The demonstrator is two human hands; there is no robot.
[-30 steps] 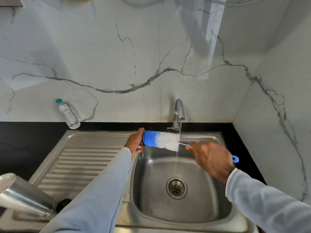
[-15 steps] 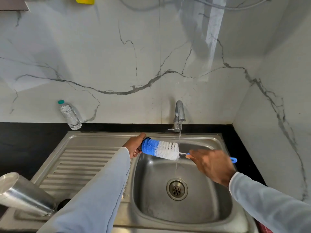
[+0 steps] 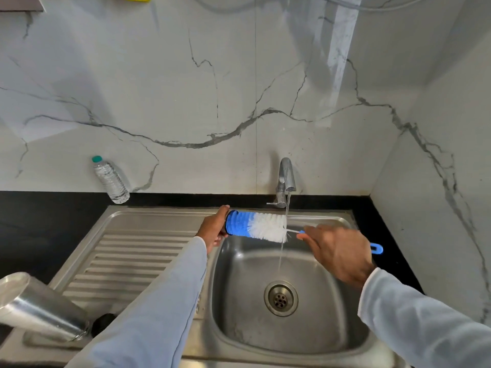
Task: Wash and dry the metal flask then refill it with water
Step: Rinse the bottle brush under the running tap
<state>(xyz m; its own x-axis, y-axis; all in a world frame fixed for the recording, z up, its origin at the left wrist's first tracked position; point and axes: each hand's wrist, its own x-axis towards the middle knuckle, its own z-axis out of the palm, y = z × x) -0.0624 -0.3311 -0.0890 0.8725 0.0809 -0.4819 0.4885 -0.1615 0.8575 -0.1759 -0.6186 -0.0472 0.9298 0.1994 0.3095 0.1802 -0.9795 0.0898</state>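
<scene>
Head view puts the sink (image 3: 332, 349) at the centre of our scene, so we place everything against it, nearest first. On the sink's draining board, at its near left corner, the metal flask (image 3: 39, 309) lies tipped over, long axis slanting from its base at far left down toward a dark cap or mouth (image 3: 102, 324) pointing at the basin; neither hand touches it. It sits well apart from both hands, to the left and nearer to us, and our left arm passes just beside it, so we judge the left hand the natural one to fetch it.

Over the basin's far half we hold the bottle brush (image 3: 256, 226) level, its long axis running left to right across the sink. Our left hand (image 3: 212, 229) is curled round the blue end of the head; our right hand (image 3: 337, 253) has its grip wrapped on the thin handle, whose blue loop (image 3: 376, 248) pokes out beyond the wrist. Water from the tap (image 3: 286, 179) at the sink's back rim falls through the white bristles to the drain (image 3: 280, 298).

Behind the sink's far left corner, a plastic water bottle (image 3: 111, 180) stands on the black tabletop (image 3: 39, 221).
</scene>
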